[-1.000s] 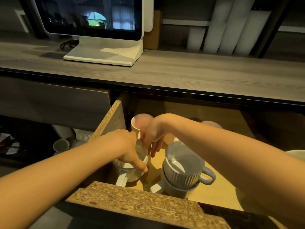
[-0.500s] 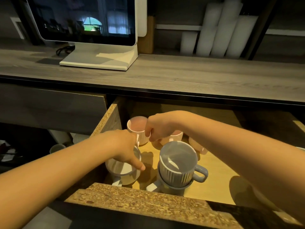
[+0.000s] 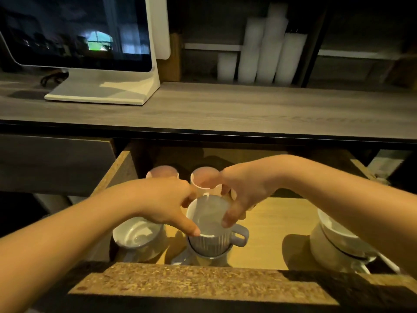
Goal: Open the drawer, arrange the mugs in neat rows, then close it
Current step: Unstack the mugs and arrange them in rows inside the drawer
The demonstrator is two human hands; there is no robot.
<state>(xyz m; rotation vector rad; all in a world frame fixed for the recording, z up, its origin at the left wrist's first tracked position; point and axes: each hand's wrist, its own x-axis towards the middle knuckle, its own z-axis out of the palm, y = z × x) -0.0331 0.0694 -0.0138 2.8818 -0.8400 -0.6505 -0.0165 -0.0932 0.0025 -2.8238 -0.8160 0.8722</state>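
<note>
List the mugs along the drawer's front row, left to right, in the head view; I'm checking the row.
White mug → grey ribbed mug stacked in another, both hands at its rim → white stacked pair.

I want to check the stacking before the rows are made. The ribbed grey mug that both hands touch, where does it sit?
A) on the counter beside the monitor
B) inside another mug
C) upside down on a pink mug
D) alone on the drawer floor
B: the grey mug sits upright, nested in the lower mug, with the left hand and right hand at its rim.
</note>
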